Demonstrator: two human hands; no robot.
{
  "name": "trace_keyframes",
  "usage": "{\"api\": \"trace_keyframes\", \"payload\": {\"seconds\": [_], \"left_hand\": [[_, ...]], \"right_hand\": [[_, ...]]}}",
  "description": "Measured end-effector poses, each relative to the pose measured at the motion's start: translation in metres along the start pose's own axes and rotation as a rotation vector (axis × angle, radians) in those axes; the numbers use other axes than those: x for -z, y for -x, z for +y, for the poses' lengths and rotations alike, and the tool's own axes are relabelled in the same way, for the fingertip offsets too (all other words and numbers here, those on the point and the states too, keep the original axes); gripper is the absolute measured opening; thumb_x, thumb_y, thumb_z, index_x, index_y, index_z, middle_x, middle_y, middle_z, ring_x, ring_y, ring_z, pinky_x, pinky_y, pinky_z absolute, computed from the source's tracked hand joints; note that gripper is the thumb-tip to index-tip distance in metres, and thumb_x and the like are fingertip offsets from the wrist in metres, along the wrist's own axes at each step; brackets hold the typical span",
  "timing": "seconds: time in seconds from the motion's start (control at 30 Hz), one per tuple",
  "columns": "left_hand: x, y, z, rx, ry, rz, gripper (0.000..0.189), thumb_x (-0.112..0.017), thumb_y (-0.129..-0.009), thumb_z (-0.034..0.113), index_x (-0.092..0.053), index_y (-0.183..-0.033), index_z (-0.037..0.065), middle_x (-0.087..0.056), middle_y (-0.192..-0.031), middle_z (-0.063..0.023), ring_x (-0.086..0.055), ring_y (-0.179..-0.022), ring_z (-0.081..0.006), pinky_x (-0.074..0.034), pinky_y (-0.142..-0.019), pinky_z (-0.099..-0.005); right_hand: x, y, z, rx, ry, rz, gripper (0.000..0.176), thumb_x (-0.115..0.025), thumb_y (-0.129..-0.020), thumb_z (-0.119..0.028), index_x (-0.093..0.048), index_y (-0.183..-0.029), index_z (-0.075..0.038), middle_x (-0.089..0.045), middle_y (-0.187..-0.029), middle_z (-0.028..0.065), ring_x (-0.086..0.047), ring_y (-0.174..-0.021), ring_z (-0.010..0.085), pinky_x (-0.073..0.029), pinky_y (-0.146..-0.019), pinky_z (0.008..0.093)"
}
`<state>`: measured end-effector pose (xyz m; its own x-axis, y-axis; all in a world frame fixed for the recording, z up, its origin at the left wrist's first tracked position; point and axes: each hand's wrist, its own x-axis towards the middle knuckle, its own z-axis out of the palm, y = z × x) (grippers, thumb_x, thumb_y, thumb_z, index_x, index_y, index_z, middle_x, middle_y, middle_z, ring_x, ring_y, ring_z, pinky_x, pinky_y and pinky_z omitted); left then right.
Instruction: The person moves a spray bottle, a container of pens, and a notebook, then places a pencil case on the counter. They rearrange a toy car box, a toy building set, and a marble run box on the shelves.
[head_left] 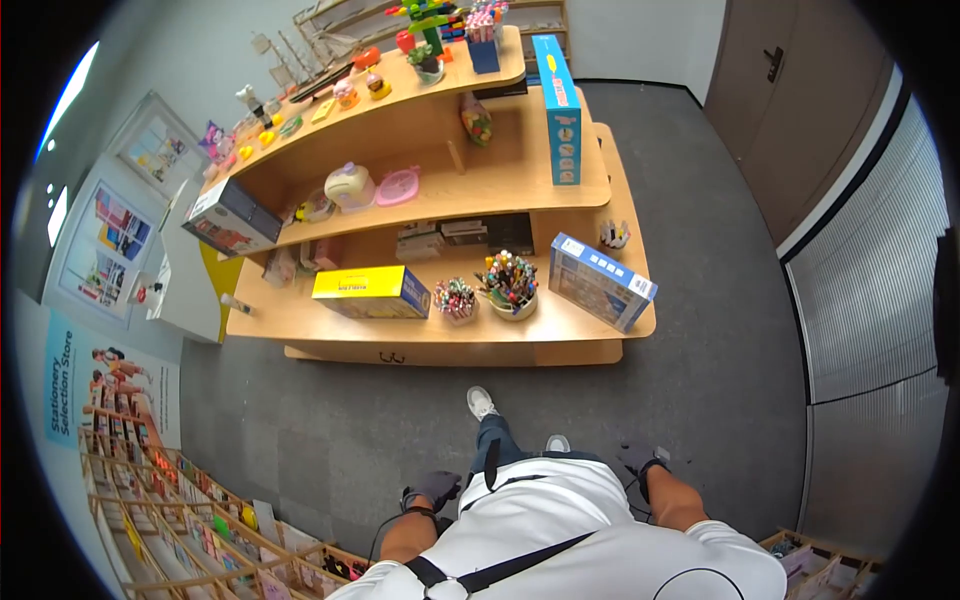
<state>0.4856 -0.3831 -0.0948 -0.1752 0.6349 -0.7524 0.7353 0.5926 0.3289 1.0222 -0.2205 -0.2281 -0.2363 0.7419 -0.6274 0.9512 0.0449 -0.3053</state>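
Observation:
My left hand [437,488], in a dark glove with a strap and cable at the wrist, hangs beside my left hip. Its fingers look loosely apart, with nothing visible in them. My right hand [638,459], gloved the same way, is held out by my right side, fingers apart and holding nothing visible. Neither touches anything. Ahead of both stands a tiered wooden display shelf [590,325]. Its lowest visible tier carries a yellow box [370,290], a cup of pens [456,302], a larger pot of pens [510,287] and a blue box [603,283].
Higher tiers hold a tall blue box [560,110], a cream container [350,188], a pink item [398,187] and small toys. Slatted racks [190,520] line the lower left. Grey floor [700,330] separates the shelf from a brown door [790,100] and ribbed panel [880,270].

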Motion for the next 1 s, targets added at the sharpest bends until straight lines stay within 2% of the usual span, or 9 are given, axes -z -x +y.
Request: {"api": "trace_keyframes", "payload": {"seconds": [0.03, 0.2, 0.33, 0.4, 0.47, 0.67, 0.8, 0.9, 1.0], "left_hand": [[-0.013, 0.019, -0.002, 0.161, 0.249, -0.038, 0.042, -0.060, -0.100, 0.044, -0.079, -0.096, 0.007, -0.079, -0.092, -0.0093, -0.073, -0.080, -0.0217, -0.054, -0.073, -0.0405], [-0.043, 0.031, -0.033, 0.242, 0.227, -0.107, 0.042, -0.061, -0.099, 0.043, -0.080, -0.100, 0.006, -0.079, -0.093, -0.0093, -0.073, -0.078, -0.0210, -0.053, -0.072, -0.0405], [-0.020, 0.035, 0.006, 0.163, 0.305, 0.012, 0.045, -0.061, -0.097, 0.046, -0.079, -0.109, 0.007, -0.079, -0.100, -0.0094, -0.073, -0.087, -0.0239, -0.053, -0.076, -0.0407], [-0.002, 0.040, 0.033, 0.121, 0.180, 0.030, 0.046, -0.061, -0.096, 0.046, -0.077, -0.115, 0.007, -0.079, -0.106, -0.0098, -0.073, -0.098, -0.0262, -0.054, -0.084, -0.0409], [0.027, 0.070, 0.085, 0.144, 0.268, 0.046, 0.049, -0.060, -0.096, 0.047, -0.076, -0.123, 0.009, -0.079, -0.114, -0.0103, -0.073, -0.107, -0.0274, -0.054, -0.092, -0.0408], [0.015, 0.062, 0.087, 0.068, 0.322, 0.090, 0.051, -0.059, -0.095, 0.050, -0.077, -0.124, 0.013, -0.079, -0.115, -0.0099, -0.074, -0.103, -0.0296, -0.055, -0.092, -0.0407], [0.010, 0.062, 0.064, 0.051, 0.096, 0.098, 0.047, -0.061, -0.096, 0.048, -0.079, -0.118, 0.012, -0.080, -0.108, -0.0087, -0.075, -0.097, -0.0281, -0.056, -0.086, -0.0400], [-0.001, 0.060, 0.049, 0.109, 0.140, 0.069, 0.044, -0.062, -0.097, 0.046, -0.081, -0.109, 0.009, -0.080, -0.098, -0.0096, -0.075, -0.086, -0.0260, -0.056, -0.078, -0.0394], [-0.029, 0.044, 0.029, 0.166, 0.317, 0.049, 0.042, -0.063, -0.098, 0.044, -0.081, -0.102, 0.006, -0.079, -0.089, -0.0103, -0.074, -0.077, -0.0241, -0.056, -0.073, -0.0391]], "right_hand": [[0.007, 0.011, 0.004, -0.030, -0.034, -0.023, 0.061, -0.061, -0.091, -0.051, -0.073, -0.134, -0.009, -0.069, -0.138, 0.0201, -0.066, -0.126, 0.0402, -0.050, -0.110, 0.0467], [-0.017, 0.028, 0.030, -0.082, -0.116, -0.148, 0.064, -0.063, -0.092, -0.051, -0.069, -0.141, -0.010, -0.064, -0.147, 0.0192, -0.059, -0.137, 0.0384, -0.045, -0.117, 0.0440], [-0.026, 0.012, 0.018, -0.056, -0.097, -0.117, 0.064, -0.064, -0.092, -0.051, -0.068, -0.142, -0.010, -0.064, -0.146, 0.0201, -0.059, -0.137, 0.0392, -0.045, -0.116, 0.0439], [-0.029, 0.008, 0.000, -0.022, -0.072, -0.110, 0.064, -0.064, -0.092, -0.050, -0.068, -0.142, -0.010, -0.065, -0.145, 0.0202, -0.060, -0.136, 0.0394, -0.046, -0.116, 0.0440], [-0.025, -0.003, -0.018, 0.080, -0.099, -0.063, 0.063, -0.065, -0.092, -0.049, -0.068, -0.142, -0.011, -0.067, -0.142, 0.0203, -0.062, -0.133, 0.0395, -0.048, -0.113, 0.0432], [-0.001, -0.014, -0.070, 0.165, -0.189, -0.015, 0.062, -0.067, -0.092, -0.048, -0.067, -0.143, -0.012, -0.073, -0.132, 0.0206, -0.068, -0.125, 0.0382, -0.053, -0.105, 0.0421], [0.030, -0.010, -0.089, 0.091, -0.285, -0.083, 0.063, -0.063, -0.093, -0.047, -0.065, -0.145, -0.010, -0.066, -0.143, 0.0209, -0.061, -0.135, 0.0393, -0.047, -0.115, 0.0432], [0.017, -0.003, -0.067, 0.154, -0.181, 0.062, 0.057, -0.067, -0.092, -0.046, -0.071, -0.137, -0.011, -0.078, -0.118, 0.0181, -0.074, -0.109, 0.0329, -0.055, -0.095, 0.0431], [-0.010, -0.016, -0.023, 0.218, -0.012, 0.044, 0.052, -0.066, -0.093, -0.043, -0.073, -0.133, -0.010, -0.079, -0.105, 0.0170, -0.075, -0.094, 0.0292, -0.057, -0.083, 0.0417]]}}
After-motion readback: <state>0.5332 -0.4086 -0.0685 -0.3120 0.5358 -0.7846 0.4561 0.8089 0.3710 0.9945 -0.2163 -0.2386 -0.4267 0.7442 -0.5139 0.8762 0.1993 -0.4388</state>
